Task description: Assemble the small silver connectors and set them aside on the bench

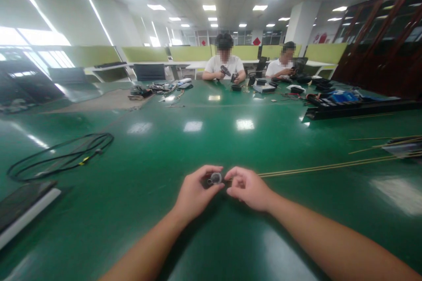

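Observation:
My left hand (201,189) is closed around a small grey, round part (216,178), pinched between thumb and fingers, with a small ring shape at its left side. Just right of that part is my right hand (249,188); its index finger and thumb are apart, and the other fingers curl inward. Nothing plainly sits between its fingertips. Thin brass-coloured rods (306,170) run from behind the right hand toward the right side of the table. What the curled fingers touch is partly hidden.
The glossy green table (158,145) bears a coiled black cable (62,153) and a dark, flat item (26,206) on the left. More rods and a clear bag (404,147) lie right. A black tray (359,109) stands farther back. Across sit two people, one holding a drill (225,70).

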`<action>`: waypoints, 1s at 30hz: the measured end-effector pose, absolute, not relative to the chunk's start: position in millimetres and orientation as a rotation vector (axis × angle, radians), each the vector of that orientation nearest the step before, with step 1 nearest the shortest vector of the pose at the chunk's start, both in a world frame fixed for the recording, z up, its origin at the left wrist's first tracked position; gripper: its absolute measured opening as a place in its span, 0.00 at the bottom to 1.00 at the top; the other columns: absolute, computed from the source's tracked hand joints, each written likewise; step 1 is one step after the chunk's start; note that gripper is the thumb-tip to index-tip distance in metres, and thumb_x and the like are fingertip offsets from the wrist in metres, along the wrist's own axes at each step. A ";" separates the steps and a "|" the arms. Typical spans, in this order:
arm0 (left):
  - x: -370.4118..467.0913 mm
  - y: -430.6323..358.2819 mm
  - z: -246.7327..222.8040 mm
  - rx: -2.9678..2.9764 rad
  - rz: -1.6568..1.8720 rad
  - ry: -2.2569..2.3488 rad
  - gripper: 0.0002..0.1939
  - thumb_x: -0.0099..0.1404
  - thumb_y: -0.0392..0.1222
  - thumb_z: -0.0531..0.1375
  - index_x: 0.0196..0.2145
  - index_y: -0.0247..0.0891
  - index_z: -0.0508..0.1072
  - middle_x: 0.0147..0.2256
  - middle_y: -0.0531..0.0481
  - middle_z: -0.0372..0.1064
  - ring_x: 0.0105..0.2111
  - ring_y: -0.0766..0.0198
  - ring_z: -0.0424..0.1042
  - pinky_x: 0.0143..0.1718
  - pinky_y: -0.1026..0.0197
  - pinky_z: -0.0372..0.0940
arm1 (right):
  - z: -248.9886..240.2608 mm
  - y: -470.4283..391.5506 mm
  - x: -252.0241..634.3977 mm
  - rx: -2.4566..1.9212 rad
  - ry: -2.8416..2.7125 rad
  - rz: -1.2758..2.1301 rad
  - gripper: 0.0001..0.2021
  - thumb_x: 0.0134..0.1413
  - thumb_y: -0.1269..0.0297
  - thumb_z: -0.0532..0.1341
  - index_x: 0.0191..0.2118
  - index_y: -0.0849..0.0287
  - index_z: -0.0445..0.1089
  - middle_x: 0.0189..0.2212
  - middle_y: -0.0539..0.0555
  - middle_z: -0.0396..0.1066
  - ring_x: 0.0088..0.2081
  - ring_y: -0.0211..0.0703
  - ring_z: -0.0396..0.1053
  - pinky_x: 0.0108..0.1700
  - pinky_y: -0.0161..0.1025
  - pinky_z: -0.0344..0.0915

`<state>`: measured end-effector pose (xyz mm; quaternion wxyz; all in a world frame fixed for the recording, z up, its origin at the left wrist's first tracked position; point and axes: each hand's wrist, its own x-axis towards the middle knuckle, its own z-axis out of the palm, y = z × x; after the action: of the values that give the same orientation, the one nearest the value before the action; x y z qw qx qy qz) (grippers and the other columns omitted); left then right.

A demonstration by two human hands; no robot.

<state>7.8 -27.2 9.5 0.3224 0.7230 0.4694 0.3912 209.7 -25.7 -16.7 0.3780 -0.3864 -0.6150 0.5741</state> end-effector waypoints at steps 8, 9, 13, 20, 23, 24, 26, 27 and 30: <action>12.4 -28.3 9.9 1.847 1.037 1.202 0.15 0.57 0.41 0.69 0.44 0.41 0.77 0.42 0.49 0.78 0.41 0.59 0.76 0.45 0.59 0.69 | -15.3 -27.9 210.7 -0.999 -1.587 1.454 0.11 0.49 0.70 0.64 0.41 0.60 0.67 0.19 0.41 0.63 0.20 0.33 0.60 0.26 0.32 0.58; 12.6 -28.1 10.0 1.834 1.041 1.199 0.15 0.58 0.42 0.68 0.43 0.40 0.77 0.41 0.48 0.78 0.40 0.59 0.76 0.45 0.58 0.70 | -15.1 -28.1 211.0 -1.004 -1.588 1.452 0.11 0.49 0.70 0.64 0.41 0.60 0.67 0.20 0.41 0.63 0.20 0.33 0.60 0.26 0.32 0.58; 14.0 -26.8 9.8 1.724 1.036 1.163 0.16 0.59 0.46 0.67 0.43 0.37 0.76 0.40 0.46 0.78 0.40 0.57 0.77 0.46 0.56 0.71 | -14.9 -28.1 211.8 -1.011 -1.587 1.469 0.11 0.49 0.69 0.65 0.40 0.59 0.67 0.20 0.41 0.63 0.20 0.33 0.60 0.26 0.32 0.58; 14.9 -25.0 11.5 1.550 1.032 1.139 0.18 0.57 0.47 0.67 0.42 0.35 0.74 0.41 0.44 0.79 0.42 0.54 0.79 0.50 0.53 0.72 | -15.8 -27.3 212.4 -0.995 -1.613 1.458 0.12 0.49 0.70 0.65 0.41 0.59 0.67 0.20 0.41 0.63 0.21 0.33 0.60 0.26 0.32 0.58; 15.4 -24.7 13.2 1.523 1.024 1.134 0.18 0.56 0.47 0.68 0.42 0.35 0.74 0.40 0.44 0.79 0.42 0.54 0.79 0.50 0.53 0.72 | -16.0 -27.3 212.4 -1.002 -1.613 1.459 0.13 0.48 0.70 0.65 0.41 0.60 0.67 0.20 0.41 0.63 0.21 0.33 0.60 0.26 0.32 0.57; 15.6 -24.7 13.5 1.519 1.020 1.134 0.18 0.56 0.46 0.68 0.42 0.35 0.74 0.40 0.44 0.79 0.42 0.54 0.79 0.51 0.53 0.72 | -16.1 -27.4 212.3 -1.005 -1.610 1.462 0.13 0.48 0.69 0.65 0.41 0.60 0.67 0.20 0.41 0.63 0.21 0.33 0.60 0.26 0.32 0.57; 16.1 -24.9 13.5 1.513 1.022 1.129 0.18 0.56 0.46 0.68 0.42 0.35 0.74 0.40 0.44 0.79 0.42 0.55 0.79 0.51 0.54 0.72 | -16.3 -27.6 211.8 -1.005 -1.599 1.470 0.13 0.48 0.69 0.65 0.41 0.59 0.67 0.20 0.41 0.63 0.21 0.33 0.60 0.26 0.32 0.57; 16.2 -25.0 13.4 1.512 1.025 1.125 0.18 0.56 0.46 0.68 0.42 0.35 0.73 0.40 0.44 0.79 0.42 0.55 0.79 0.51 0.54 0.72 | -16.3 -27.7 211.6 -1.002 -1.591 1.475 0.12 0.47 0.69 0.65 0.40 0.59 0.66 0.20 0.41 0.63 0.21 0.34 0.60 0.26 0.32 0.57; 16.5 -25.2 12.4 1.518 1.032 1.117 0.18 0.56 0.46 0.68 0.42 0.35 0.73 0.40 0.44 0.79 0.42 0.55 0.79 0.51 0.54 0.72 | -16.2 -27.8 211.3 -0.988 -1.569 1.479 0.09 0.48 0.68 0.65 0.33 0.57 0.63 0.20 0.42 0.62 0.21 0.34 0.59 0.26 0.32 0.56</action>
<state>16.5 -25.2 12.4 0.4763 0.6212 0.4571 0.4223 211.3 -27.8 -16.2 0.3754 -0.3862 -0.6130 0.5781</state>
